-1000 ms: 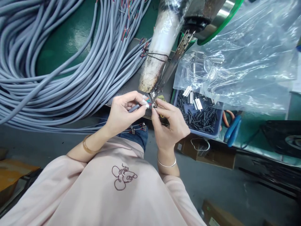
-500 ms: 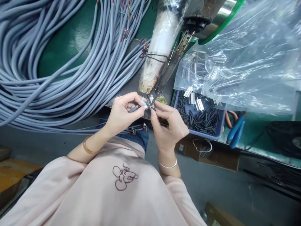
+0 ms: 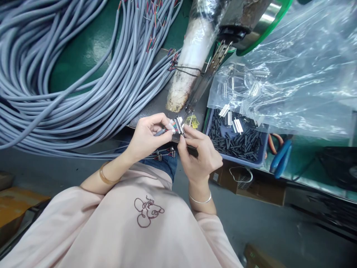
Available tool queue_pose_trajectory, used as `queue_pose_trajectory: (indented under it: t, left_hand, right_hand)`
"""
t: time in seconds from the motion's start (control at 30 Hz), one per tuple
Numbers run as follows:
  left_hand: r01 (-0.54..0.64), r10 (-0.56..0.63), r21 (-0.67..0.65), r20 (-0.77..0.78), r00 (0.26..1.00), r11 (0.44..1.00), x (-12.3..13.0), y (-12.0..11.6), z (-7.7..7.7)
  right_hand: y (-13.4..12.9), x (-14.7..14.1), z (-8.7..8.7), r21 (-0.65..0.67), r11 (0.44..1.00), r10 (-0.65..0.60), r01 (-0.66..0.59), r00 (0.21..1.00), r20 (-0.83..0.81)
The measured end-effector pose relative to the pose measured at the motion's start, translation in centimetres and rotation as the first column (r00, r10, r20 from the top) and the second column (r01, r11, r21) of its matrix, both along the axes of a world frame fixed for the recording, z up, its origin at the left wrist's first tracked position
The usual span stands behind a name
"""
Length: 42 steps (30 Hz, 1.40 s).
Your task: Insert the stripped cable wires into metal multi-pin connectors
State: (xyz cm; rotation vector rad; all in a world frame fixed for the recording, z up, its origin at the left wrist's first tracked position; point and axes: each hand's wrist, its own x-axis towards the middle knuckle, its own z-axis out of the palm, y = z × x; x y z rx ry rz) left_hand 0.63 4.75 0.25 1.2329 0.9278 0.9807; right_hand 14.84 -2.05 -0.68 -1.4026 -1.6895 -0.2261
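Observation:
Between thumb and fingers my left hand (image 3: 150, 136) pinches the stripped end of a grey cable (image 3: 160, 132), where thin coloured wires fan out. White wrapping covers some of its fingertips. My right hand (image 3: 199, 149) is closed on the edge of a small metal multi-pin connector (image 3: 179, 125), which the wires reach. Just above the connector is the tip of a soldering iron (image 3: 189, 108), fixed with its perforated metal shaft slanting down from the upper right. Whether the tip touches the pins I cannot tell. A yellow sponge (image 3: 192, 121) lies right of the tip.
Many grey cables (image 3: 92, 89) lie coiled at left. A stained, plastic-wrapped white tube (image 3: 182, 74) slants beside the iron. At right, a blue tray (image 3: 262, 149) holds black sleeves and connectors, partly under clear plastic (image 3: 301, 74). Blue-handled pliers (image 3: 280, 158) lie beside it. Finished connector ends (image 3: 164, 153) hang over my lap.
Both hands and the connector have shifted slightly down, and the connector is now a little apart from the iron's shaft. The whole view has also moved slightly.

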Motion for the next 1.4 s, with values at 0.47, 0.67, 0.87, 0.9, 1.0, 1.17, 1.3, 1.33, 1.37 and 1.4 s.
queue_pose_trajectory:
  t: [0.47,0.67,0.87,0.9,1.0,1.17,1.3,1.33,1.37,1.4]
  left_hand:
    - [-0.056,0.073,0.168,-0.095,0.993,0.984,0.3,-0.2,0.8]
    - [-0.029,0.046,0.187,-0.089,0.995,0.982,0.1,0.0,1.2]
    - [0.011,0.001,0.117,-0.1,0.995,0.993,0.1,-0.1,0.6]
    - [0.01,0.0,0.104,-0.099,0.995,0.994,0.2,-0.1,0.6]
    - [0.002,0.007,0.088,-0.095,0.995,0.996,0.3,-0.2,0.5]
    - [-0.023,0.036,0.13,-0.099,0.994,0.991,0.3,0.0,1.0]
    - [-0.019,0.033,0.148,-0.095,0.995,0.989,0.2,0.2,1.3]
    - [-0.014,0.027,0.144,-0.091,0.996,0.989,0.2,0.2,1.2]
    - [-0.007,0.019,0.136,-0.087,0.996,0.991,0.1,0.2,1.1]
    - [0.001,0.009,0.127,-0.085,0.996,0.992,0.1,0.2,1.0]
  right_hand:
    - [0.8,-0.4,0.7,-0.044,0.998,-0.045,0.041,0.992,-0.118]
    - [0.7,-0.6,1.2,-0.015,0.999,-0.047,0.045,0.994,-0.098]
    - [0.3,-0.2,0.7,-0.008,1.0,-0.024,0.024,1.0,0.0]
    - [0.3,-0.1,0.6,-0.012,1.0,-0.025,0.026,1.0,0.012]
    - [0.3,0.0,0.5,-0.021,0.999,-0.028,0.028,0.999,0.022]
    - [0.5,-0.4,0.8,-0.008,0.998,-0.055,0.054,0.998,-0.023]
    - [0.6,-0.5,0.8,0.031,0.998,-0.046,0.047,0.998,-0.039]
    - [0.5,-0.5,0.7,0.033,0.999,-0.037,0.038,0.999,-0.029]
    - [0.5,-0.4,0.6,0.033,0.999,-0.025,0.025,1.0,-0.015]
    - [0.4,-0.3,0.5,0.033,0.999,-0.011,0.011,1.0,0.002]
